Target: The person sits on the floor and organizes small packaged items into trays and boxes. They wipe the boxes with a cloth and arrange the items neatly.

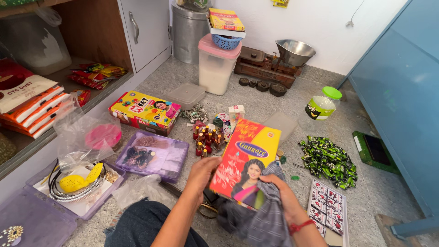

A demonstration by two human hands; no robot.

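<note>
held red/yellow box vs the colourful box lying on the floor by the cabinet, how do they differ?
The held box is off the floor, tilted, face toward the camera; the floor box lies flat on the stone floor. The held box is gripped by the left hand and the right hand, the right through a grey cloth; nothing touches the floor box. The held box is mostly red with a yellow corner; the floor box is mostly yellow. Both are flat printed cartons.

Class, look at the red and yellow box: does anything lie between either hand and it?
Left hand touches the red and yellow box bare. A grey checked cloth lies between the right hand and the box's lower corner.
</note>
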